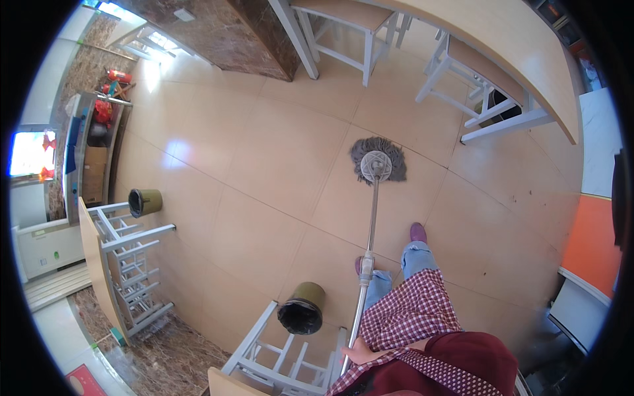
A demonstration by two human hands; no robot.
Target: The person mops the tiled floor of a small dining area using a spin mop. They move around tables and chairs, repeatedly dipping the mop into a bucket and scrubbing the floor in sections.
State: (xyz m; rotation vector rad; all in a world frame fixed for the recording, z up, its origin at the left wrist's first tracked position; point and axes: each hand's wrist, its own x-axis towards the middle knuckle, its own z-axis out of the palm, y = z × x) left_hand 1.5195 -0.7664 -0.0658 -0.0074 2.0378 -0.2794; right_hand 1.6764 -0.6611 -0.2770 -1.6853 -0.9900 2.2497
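Note:
My right hand [360, 352] is closed around the metal handle [373, 213] of a mop, low in the view and left of my maroon sleeve [470, 354]. The handle runs up to a round, pale mop head [376, 165] with grey strands [364, 148] spread on the beige tiled floor [277, 148]. My left hand is out of view. Below me show a red-and-white checked apron [411, 312], rolled jeans [418, 257] and purple shoes [417, 232], one on each side of the handle.
Black-lined bins [312, 294] [154, 202] stand near tables with white legs at the bottom and left. Stools [346, 15] and a long table [535, 44] are at the top, beside a brown marbled block [233, 39]. An orange panel [589, 242] lies right.

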